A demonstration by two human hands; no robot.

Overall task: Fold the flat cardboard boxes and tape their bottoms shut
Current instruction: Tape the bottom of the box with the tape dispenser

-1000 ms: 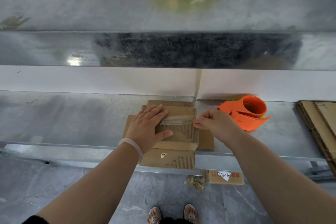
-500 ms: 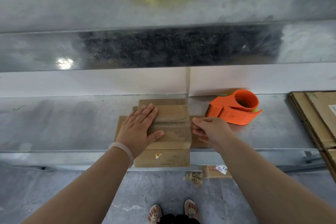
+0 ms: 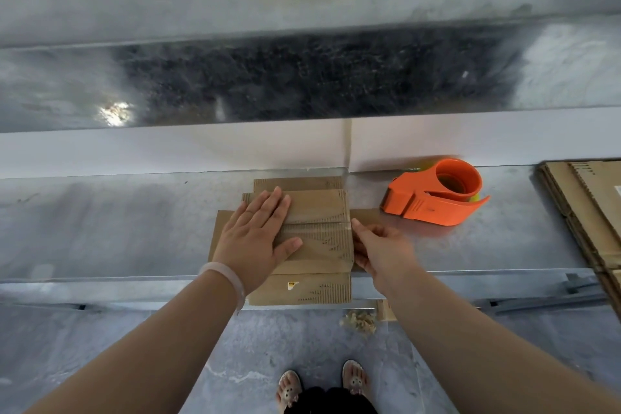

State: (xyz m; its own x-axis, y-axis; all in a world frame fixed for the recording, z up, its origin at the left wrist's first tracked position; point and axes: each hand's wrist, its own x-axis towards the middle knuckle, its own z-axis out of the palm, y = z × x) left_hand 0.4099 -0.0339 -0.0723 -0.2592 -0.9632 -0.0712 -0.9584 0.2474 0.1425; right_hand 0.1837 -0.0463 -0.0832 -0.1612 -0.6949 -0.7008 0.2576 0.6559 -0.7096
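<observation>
Brown corrugated cardboard box [image 3: 319,208], bottom flaps folded shut, lies at the near edge of the grey metal table [image 3: 117,228]. A clear tape strip [image 3: 322,223] runs along its seam, so taping looks nearly done. The left hand [image 3: 255,239] presses flat on the flaps, grip released. The right hand [image 3: 383,252] curls at the seam's right end, and I cannot tell what its grip is doing. Next, I'd guess, the tape end needs rubbing down. The box's inside is hidden.

Steel bench [image 3: 100,228], white back panel [image 3: 134,151], reflective metal band [image 3: 302,77] above with glare; grey marble floor [image 3: 84,346].
</observation>
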